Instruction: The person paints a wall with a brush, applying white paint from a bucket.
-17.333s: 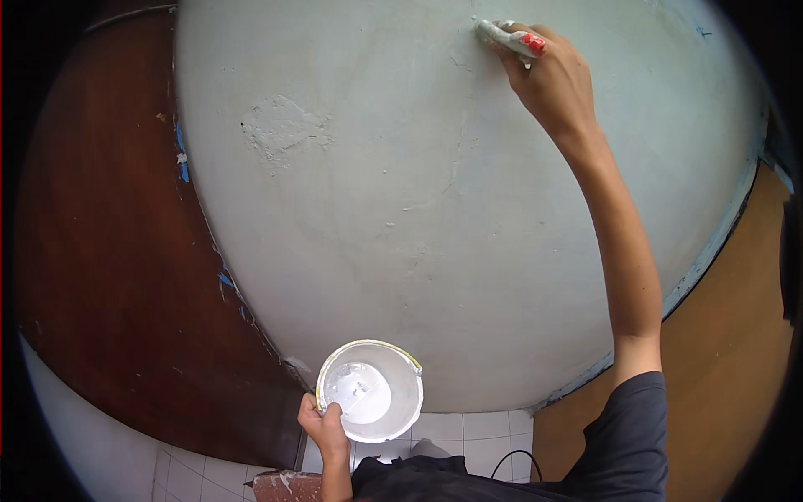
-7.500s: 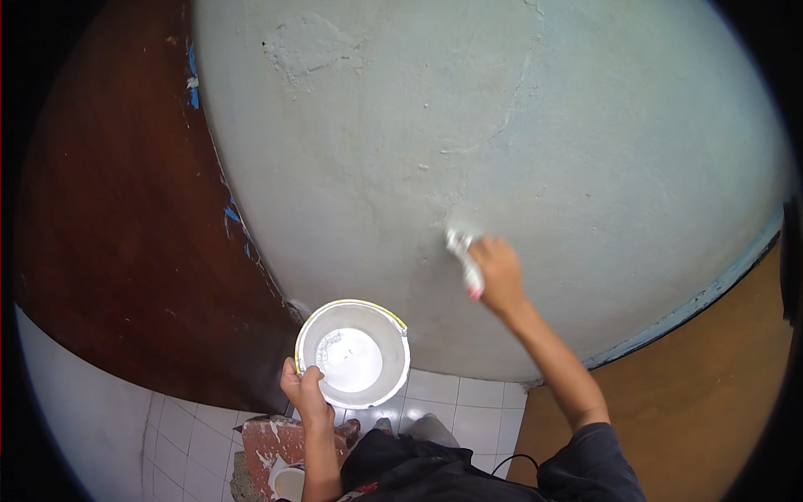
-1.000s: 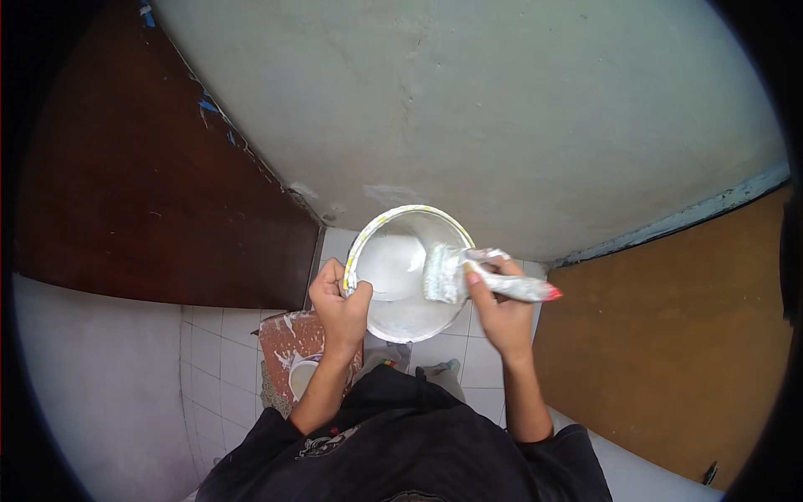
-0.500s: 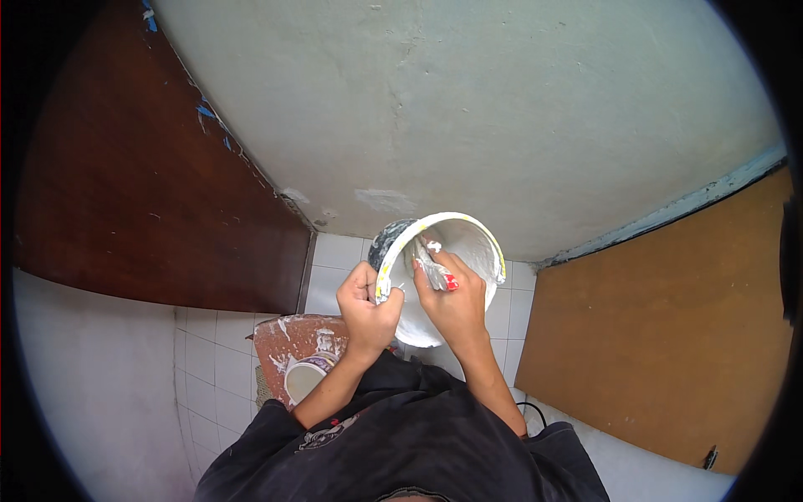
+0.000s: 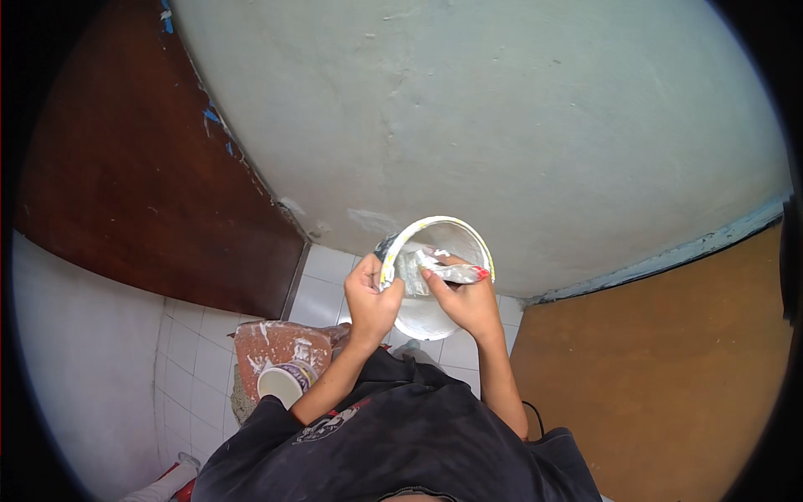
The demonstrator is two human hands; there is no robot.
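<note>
A white paint bucket [image 5: 418,324] is held in front of me, its mouth tilted up toward me and its rim marked with yellow. My left hand [image 5: 370,301] is closed on the left side of that rim, thumb over the edge. Inside the mouth, my right hand [image 5: 470,303] grips a paintbrush [image 5: 456,273] smeared with white paint, its handle ending in a red tip. The brush's wide head points left, against or near the bucket's inner left wall; contact there is unclear. White paint coats the bucket's inside and spots my right fingers.
Below left, a reddish, paint-splashed stool or board [image 5: 251,343] carries a smaller white tub [image 5: 280,385]. A dark brown door [image 5: 159,167] stands left and a tan wooden panel [image 5: 652,351] right. The pale wall [image 5: 519,125] rises ahead over white floor tiles [image 5: 322,299].
The brush has turned in my right hand, from steep to nearly level, its red end now pointing right. My left hand stays on the rim. The view has shifted slightly.
</note>
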